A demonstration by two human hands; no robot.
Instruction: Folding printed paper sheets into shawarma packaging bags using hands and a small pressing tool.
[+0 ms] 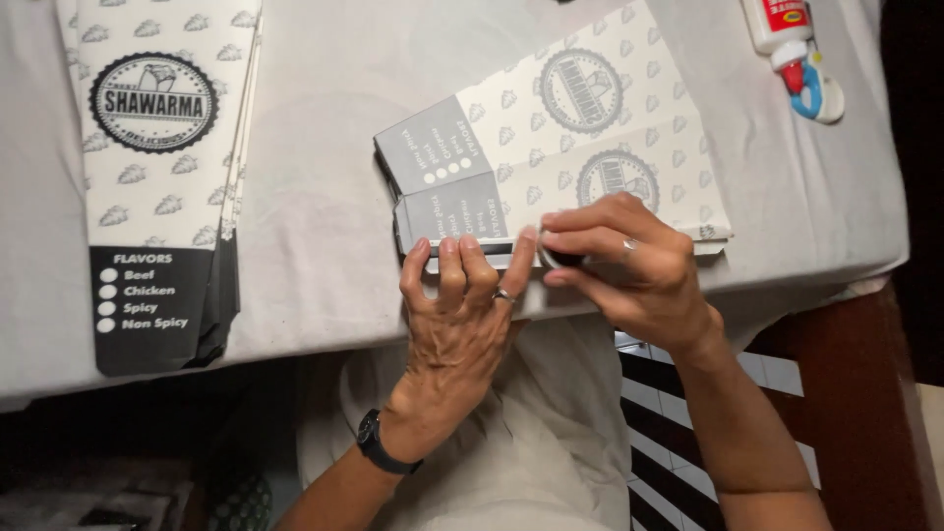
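A folded paper food sleeve (580,187), white with grey leaf prints, round logos and grey end panels, lies near the table's front edge. My left hand (454,315) presses flat on its lower grey end, fingers close together. My right hand (629,265) rests on the sleeve's lower edge just to the right, fingers curled around a small dark round object that is mostly hidden. Both hands wear a ring, and a dark watch sits on my left wrist.
A stack of flat printed paper sleeves (162,177) lies at the left of the white-covered table (324,226). A white glue bottle with red label and blue cap (792,49) lies at the far right. The table edge runs just below my hands.
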